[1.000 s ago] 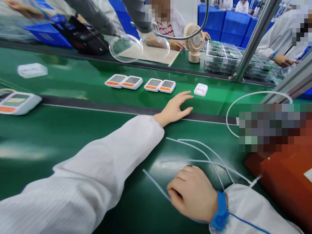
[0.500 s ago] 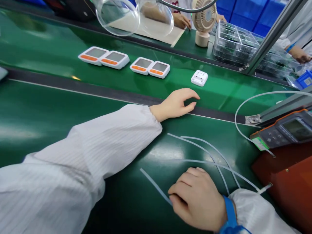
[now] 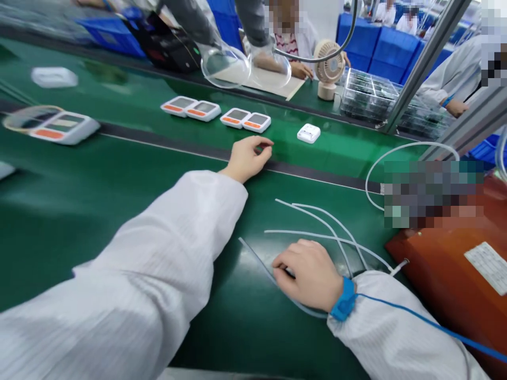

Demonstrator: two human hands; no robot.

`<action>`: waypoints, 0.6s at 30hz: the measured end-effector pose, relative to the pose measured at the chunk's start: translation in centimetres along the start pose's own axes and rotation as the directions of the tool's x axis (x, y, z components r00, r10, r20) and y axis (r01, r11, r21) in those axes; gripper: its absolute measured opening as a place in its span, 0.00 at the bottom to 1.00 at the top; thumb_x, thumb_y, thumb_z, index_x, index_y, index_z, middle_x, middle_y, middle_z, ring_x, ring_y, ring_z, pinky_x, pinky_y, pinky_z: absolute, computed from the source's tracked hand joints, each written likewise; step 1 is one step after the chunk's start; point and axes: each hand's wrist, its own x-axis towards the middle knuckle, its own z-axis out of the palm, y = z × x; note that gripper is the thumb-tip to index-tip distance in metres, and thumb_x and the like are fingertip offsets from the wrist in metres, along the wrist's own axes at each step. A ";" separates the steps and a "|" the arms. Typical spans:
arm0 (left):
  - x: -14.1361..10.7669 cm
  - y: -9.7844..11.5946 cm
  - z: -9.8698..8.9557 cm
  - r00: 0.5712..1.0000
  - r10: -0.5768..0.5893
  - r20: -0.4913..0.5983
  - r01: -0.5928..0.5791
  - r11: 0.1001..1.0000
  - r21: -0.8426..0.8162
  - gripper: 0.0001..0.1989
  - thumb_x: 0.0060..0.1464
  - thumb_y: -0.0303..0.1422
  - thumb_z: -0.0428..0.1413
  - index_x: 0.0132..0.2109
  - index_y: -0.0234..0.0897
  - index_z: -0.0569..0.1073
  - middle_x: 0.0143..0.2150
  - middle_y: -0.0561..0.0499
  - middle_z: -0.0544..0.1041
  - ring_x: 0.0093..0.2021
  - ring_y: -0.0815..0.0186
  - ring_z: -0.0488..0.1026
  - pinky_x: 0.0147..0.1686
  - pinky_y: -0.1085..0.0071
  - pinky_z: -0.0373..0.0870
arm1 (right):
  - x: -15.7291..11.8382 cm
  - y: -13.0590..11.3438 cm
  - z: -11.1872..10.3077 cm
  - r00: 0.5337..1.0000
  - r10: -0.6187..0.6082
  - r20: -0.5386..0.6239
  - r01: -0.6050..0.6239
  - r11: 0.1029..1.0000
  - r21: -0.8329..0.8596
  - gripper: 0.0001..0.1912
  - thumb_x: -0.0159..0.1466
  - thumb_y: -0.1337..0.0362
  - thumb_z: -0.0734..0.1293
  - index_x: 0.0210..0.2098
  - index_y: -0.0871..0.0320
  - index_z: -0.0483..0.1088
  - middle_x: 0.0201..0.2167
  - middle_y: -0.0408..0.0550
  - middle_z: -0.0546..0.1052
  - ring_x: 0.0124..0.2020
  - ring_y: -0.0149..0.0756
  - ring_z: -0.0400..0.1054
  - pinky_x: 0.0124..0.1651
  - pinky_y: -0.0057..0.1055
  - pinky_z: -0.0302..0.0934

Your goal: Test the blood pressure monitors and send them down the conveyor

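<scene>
My left hand [image 3: 249,157] reaches over the dark strip of the green bench, thumb and fingers apart and nothing between them. Just beyond it are two white devices with orange bars [image 3: 245,120]; another such pair [image 3: 190,108] lies further left. A small white square unit [image 3: 308,133] rests to the right of that hand. My right hand [image 3: 308,273], wearing a blue wrist strap [image 3: 344,300], is low over the bench with curled fingers beside a thin clear tube [image 3: 259,260]. Whether its fingertips grip the tube is hidden. More thin tubes [image 3: 320,234] lie beyond it.
An orange-brown box [image 3: 447,248] stands at the right with a tube fitting. A metal post [image 3: 423,68], a beige fan [image 3: 328,68] and clear trays [image 3: 366,95] are at the back. Another device [image 3: 63,128] lies at the left. Co-workers sit across the bench.
The view has shifted, showing more of the left side and the back. My left hand has drawn back leftward, away from the small square unit. My right hand keeps its curled shape by the tube.
</scene>
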 end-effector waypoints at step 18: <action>-4.3 1.6 -0.3 0.964 0.163 0.212 -0.184 0.979 0.084 0.20 0.55 0.44 0.51 0.47 0.35 0.76 0.49 0.42 0.78 0.52 0.54 0.73 0.56 0.57 0.67 | -0.1 -0.3 -0.6 0.998 0.047 0.044 -0.050 0.996 0.073 0.04 0.64 0.68 0.71 0.39 0.59 0.77 0.37 0.47 0.79 0.41 0.40 0.70 0.48 0.36 0.60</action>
